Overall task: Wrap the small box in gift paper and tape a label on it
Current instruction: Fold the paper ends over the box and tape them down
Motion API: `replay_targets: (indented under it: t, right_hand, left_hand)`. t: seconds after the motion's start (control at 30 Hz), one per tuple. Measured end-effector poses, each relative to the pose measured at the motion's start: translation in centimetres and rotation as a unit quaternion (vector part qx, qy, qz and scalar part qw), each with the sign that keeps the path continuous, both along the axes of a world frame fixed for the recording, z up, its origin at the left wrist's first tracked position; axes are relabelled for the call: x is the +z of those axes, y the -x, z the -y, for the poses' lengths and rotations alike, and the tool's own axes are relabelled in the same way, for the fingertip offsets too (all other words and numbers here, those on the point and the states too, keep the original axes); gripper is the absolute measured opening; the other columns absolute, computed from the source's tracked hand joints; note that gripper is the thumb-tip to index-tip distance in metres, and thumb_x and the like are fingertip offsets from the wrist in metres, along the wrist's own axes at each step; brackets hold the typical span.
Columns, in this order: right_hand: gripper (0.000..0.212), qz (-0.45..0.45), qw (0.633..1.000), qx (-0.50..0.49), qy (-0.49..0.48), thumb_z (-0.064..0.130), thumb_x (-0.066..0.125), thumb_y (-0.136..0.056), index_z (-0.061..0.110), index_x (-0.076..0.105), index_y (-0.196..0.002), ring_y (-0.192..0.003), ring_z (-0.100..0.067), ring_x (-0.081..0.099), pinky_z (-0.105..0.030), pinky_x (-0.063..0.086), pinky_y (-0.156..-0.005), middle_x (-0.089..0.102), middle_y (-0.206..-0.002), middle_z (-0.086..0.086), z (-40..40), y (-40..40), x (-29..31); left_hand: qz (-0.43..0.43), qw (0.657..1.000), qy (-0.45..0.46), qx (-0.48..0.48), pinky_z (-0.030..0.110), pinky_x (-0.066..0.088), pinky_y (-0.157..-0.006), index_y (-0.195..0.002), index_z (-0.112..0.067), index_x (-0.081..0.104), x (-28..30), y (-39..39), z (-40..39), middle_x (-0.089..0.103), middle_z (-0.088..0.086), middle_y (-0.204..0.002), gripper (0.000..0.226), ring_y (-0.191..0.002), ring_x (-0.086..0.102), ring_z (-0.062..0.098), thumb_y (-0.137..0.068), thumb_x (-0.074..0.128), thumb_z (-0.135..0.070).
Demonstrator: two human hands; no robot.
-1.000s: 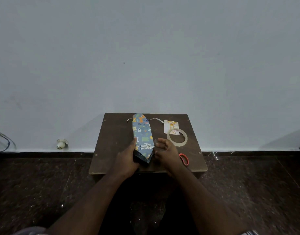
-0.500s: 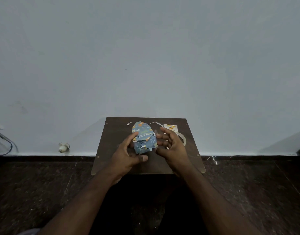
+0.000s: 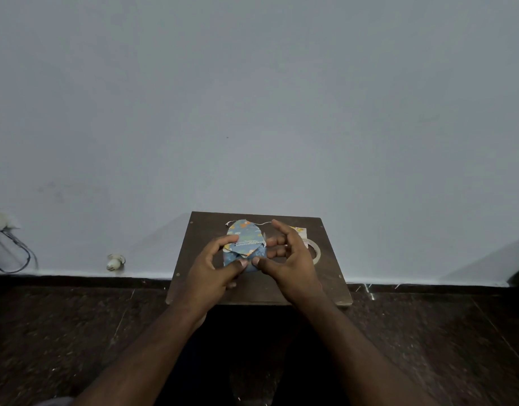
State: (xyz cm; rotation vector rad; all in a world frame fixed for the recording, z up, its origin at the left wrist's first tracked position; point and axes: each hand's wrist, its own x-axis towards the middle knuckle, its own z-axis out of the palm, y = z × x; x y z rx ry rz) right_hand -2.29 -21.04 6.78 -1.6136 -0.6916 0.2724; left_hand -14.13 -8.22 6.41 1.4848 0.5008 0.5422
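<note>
The small box in blue patterned gift paper [image 3: 246, 244] is held upright above the dark wooden board [image 3: 202, 230], its near end folded into flaps. My left hand [image 3: 214, 269] grips its left side, thumb on the lower flap. My right hand [image 3: 287, 259] holds the right side, thumb pressing the lower flap and fingers curled behind the box. The label [image 3: 300, 230] with a white string lies at the board's far right, partly hidden by my right hand. A ring of clear tape [image 3: 315, 252] lies just beside it.
The board sits on a dark stone floor against a pale wall. A small white object [image 3: 114, 261] lies at the wall's foot to the left, and cables [image 3: 9, 253] hang at the far left.
The long wrapped parcel that lay flat on the board has been lifted and turned on end. Both hands have moved from its near end to its sides, folding the flaps.
</note>
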Motion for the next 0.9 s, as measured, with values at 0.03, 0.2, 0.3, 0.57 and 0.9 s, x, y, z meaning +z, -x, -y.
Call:
replay_targets:
  t: [0.03,0.2,0.3,0.57,0.9]
  right_hand:
    - [0.077,0.007,1.000,-0.002,0.004,0.013,0.087,-0.073,0.038,0.051,-0.137,-0.091,-0.023,0.065,-0.046,0.059,-0.084,0.063,-0.105,0.002,0.0,0.2,0.1]
    - [0.075,0.023,0.999,-0.007,0.024,0.020,0.086,-0.074,0.046,0.051,-0.135,-0.086,-0.026,0.063,-0.049,0.060,-0.076,0.060,-0.102,0.013,-0.2,0.7,0.6]
    - [0.076,0.025,0.999,0.001,0.033,0.019,0.084,-0.076,0.041,0.048,-0.140,-0.079,-0.020,0.062,-0.042,0.060,-0.070,0.060,-0.101,0.011,0.1,0.5,1.0]
    - [0.060,-0.034,0.999,0.001,-0.018,-0.001,0.069,-0.088,0.029,0.053,-0.137,-0.078,-0.007,0.061,-0.054,0.061,-0.074,0.061,-0.096,0.006,0.3,0.4,3.1]
    - [0.071,0.032,0.998,-0.018,0.051,0.018,0.086,-0.076,0.039,0.051,-0.135,-0.081,0.004,0.058,-0.029,0.061,-0.076,0.061,-0.107,0.006,-0.9,1.1,2.7]
  left_hand:
    - [-0.001,1.000,0.015,0.005,0.033,0.059,-0.069,-0.114,-0.042,0.068,0.3,0.1,0.1,0.065,-0.010,-0.124,0.040,-0.089,0.069,0.013,-0.087,0.077,-0.014]
    - [0.001,0.997,0.076,-0.023,0.047,0.063,-0.074,-0.112,-0.038,0.070,1.3,0.4,0.2,0.067,0.001,-0.122,0.033,-0.089,0.076,0.026,-0.090,0.073,-0.014]
    - [-0.006,0.997,0.072,-0.016,0.045,0.064,-0.071,-0.113,-0.033,0.071,1.9,0.3,0.1,0.062,-0.002,-0.131,0.030,-0.085,0.076,0.025,-0.090,0.074,-0.014]
    - [0.008,0.998,0.066,0.012,0.031,0.061,-0.057,-0.104,-0.021,0.076,2.4,0.2,0.3,0.057,-0.012,-0.140,0.023,-0.081,0.075,0.010,-0.087,0.075,-0.005]
    - [0.016,0.997,0.072,0.026,0.037,0.063,-0.064,-0.106,-0.025,0.077,2.3,0.1,0.0,0.058,-0.011,-0.140,0.029,-0.091,0.074,0.012,-0.085,0.077,-0.005]
